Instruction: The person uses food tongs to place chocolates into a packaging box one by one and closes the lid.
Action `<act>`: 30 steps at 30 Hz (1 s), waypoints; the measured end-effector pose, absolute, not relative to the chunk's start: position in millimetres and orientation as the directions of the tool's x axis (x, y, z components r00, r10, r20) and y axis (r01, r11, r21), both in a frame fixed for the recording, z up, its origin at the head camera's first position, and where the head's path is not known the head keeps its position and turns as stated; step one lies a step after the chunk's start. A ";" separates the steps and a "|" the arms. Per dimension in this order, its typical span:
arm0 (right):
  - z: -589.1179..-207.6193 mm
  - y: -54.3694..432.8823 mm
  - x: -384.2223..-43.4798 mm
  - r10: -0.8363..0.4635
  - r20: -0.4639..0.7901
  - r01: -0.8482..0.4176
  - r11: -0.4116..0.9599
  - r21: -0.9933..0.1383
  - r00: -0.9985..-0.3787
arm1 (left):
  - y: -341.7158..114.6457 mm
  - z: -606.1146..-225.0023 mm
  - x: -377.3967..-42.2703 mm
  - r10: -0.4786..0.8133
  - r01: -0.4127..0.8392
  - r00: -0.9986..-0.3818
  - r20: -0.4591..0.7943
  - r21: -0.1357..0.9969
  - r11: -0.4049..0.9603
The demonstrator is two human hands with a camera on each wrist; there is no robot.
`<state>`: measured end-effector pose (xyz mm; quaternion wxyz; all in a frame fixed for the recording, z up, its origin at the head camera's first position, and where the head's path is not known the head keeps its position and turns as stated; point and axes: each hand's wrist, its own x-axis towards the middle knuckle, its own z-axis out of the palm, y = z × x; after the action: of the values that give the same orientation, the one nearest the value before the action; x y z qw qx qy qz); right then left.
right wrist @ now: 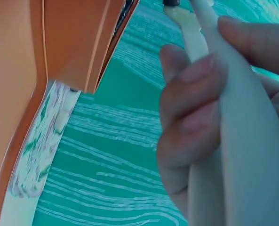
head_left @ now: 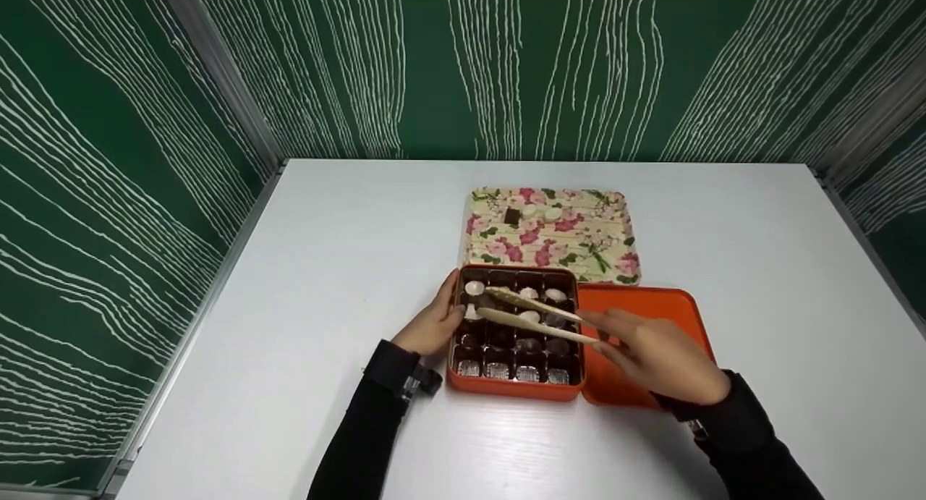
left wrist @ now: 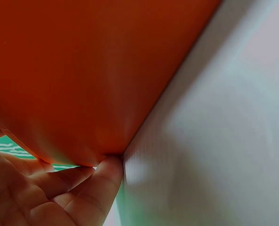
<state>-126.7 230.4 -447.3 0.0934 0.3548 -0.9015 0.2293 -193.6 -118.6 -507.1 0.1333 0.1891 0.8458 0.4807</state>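
An orange box [head_left: 515, 390] holds a divided insert with white and dark chocolates, such as a white chocolate [head_left: 474, 288] at the far left; the nearest row of compartments holds no chocolates. My left hand [head_left: 427, 326] holds the box's left side, thumb at the rim and fingers [left wrist: 99, 188] against the outer wall. In my right hand [head_left: 665, 355] is a pair of pale tongs [head_left: 550, 331], gripped between thumb and fingers. Their tips reach over the left part of the box. A small dark piece [right wrist: 171, 2] shows at a tip in the right wrist view; whether it is pinched is unclear.
Behind the box lies a floral tray [head_left: 600, 257] with a dark square chocolate [head_left: 512, 215] and white pieces [head_left: 553, 213] on it. The orange lid [head_left: 680, 312] lies right of the box, under my right hand. Green patterned panels [head_left: 427, 66] border the white table [head_left: 347, 232].
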 end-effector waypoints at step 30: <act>-452.0 214.1 -106.6 -0.757 0.258 -0.782 0.486 -0.392 -0.600 | -119.1 -505.4 -193.2 0.466 0.196 -0.883 -0.049 0.865 0.462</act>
<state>-106.6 214.1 -452.0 0.0253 0.4465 -0.8615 0.2404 -193.2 -119.1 -505.4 0.1407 0.1963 0.8435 0.4799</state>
